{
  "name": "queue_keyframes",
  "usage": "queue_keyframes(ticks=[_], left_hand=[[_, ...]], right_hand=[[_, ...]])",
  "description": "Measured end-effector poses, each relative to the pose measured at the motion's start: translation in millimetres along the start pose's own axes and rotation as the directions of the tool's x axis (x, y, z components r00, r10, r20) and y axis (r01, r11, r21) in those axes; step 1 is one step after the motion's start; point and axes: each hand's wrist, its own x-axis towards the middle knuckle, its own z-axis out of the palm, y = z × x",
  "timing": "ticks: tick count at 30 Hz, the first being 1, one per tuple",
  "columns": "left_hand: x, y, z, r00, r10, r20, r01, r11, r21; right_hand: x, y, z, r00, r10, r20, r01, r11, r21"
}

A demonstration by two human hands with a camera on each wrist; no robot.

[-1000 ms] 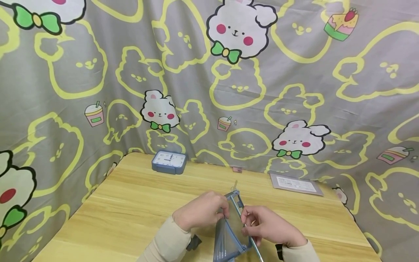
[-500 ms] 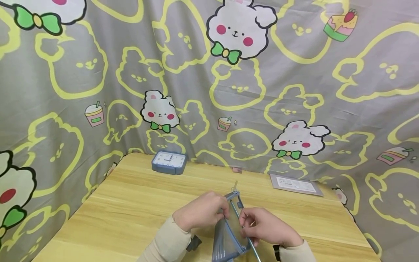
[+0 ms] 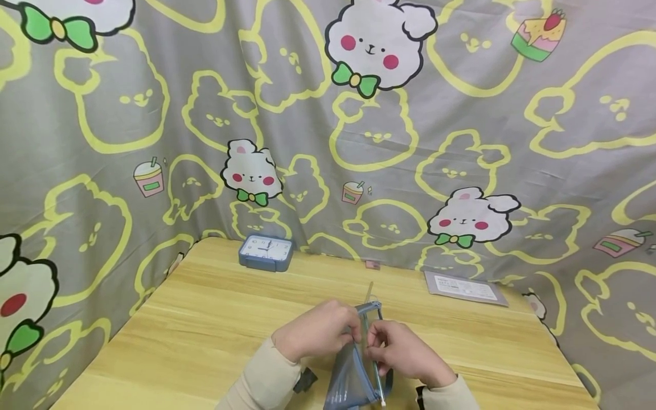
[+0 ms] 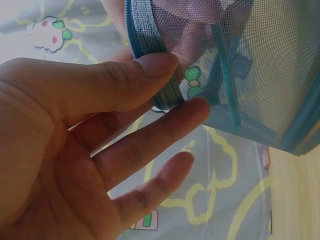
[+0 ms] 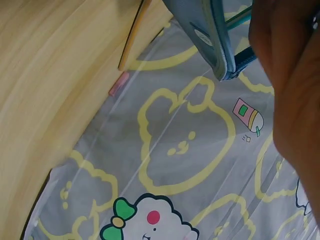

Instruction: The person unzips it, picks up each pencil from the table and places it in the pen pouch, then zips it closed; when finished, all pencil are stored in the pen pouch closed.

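Note:
A blue see-through mesh pencil case [image 3: 342, 380] with a zip stands tilted above the table between both hands. My left hand [image 3: 323, 330] pinches its zip edge between thumb and index finger; in the left wrist view the other fingers [image 4: 155, 187] stay spread. Over the case's open mouth, my right hand [image 3: 405, 350] pinches a slim teal pencil [image 3: 377, 378] with a pale near end. Through the mesh in the left wrist view, a teal stick [image 4: 228, 80] shows inside the case. The right fingertips are mostly hidden in the right wrist view.
Beyond the case lies a thin yellowish pencil [image 3: 369, 291] on the wooden table [image 3: 215, 330]. A blue clock [image 3: 266, 253] stands at the back left. At the back are a small pink piece [image 3: 373, 265] and a grey labelled packet [image 3: 465, 287]. A patterned curtain [image 3: 307, 131] hangs behind.
My right hand has shifted left, bringing the teal pencil closer to the case's mouth, its near end swinging left. The case has tilted slightly; my left hand keeps its hold.

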Motion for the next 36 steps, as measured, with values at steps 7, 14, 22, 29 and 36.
queue_keyframes(ticks=[7, 14, 22, 29, 36], left_hand=[[0.3, 2.5, -1.1, 1.000, -0.015, 0.005, 0.015, 1.000, -0.021], [-0.6, 4.5, -2.5, 0.999, -0.034, 0.010, 0.034, 0.999, -0.034], [0.2, 5.6, -4.2, 0.999, -0.044, 0.016, 0.045, 0.998, -0.037], [0.2, 5.2, -4.8, 0.999, -0.035, 0.014, 0.035, 0.999, -0.030], [-0.3, 6.0, -4.8, 0.998, -0.049, 0.028, 0.050, 0.998, -0.035]], right_hand=[[-0.9, 1.3, 1.5, 0.995, 0.009, -0.094, -0.014, 0.999, -0.050], [4.5, 1.0, 8.5, 0.995, -0.003, -0.097, 0.002, 1.000, -0.015], [4.6, 0.0, 12.8, 0.994, -0.001, -0.108, -0.003, 0.999, -0.037], [1.2, 0.5, 7.4, 0.994, -0.007, -0.107, 0.001, 0.999, -0.053], [-2.8, 4.7, -12.7, 0.967, 0.010, -0.256, -0.027, 0.998, -0.064]])
